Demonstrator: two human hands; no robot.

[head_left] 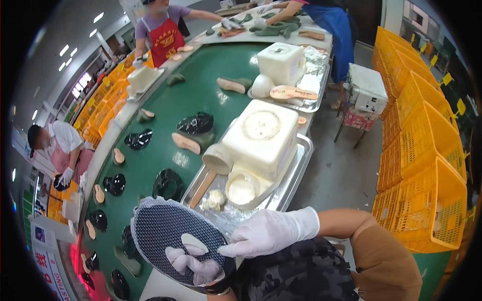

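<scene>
My left hand (193, 265), in a white glove, grips a dark blue mesh shoe upper (168, 236) from below, fingers curled inside it beside a pale oval patch (193, 243). My right hand (266, 232), also gloved, presses its fingertips against the upper's right edge. Both hands hover over the near end of a metal tray (296, 170) that carries a cream plastic glue jug (261, 135), a small round bowl of white paste (242, 189) and a wooden-handled brush (203, 188).
A green conveyor belt (201, 95) curves away, carrying black uppers (196, 123) and tan insoles (185, 143). A second tray with another jug (281, 62) sits further along. Stacked yellow crates (427, 150) line the right. Other aproned workers stand at the far end and left.
</scene>
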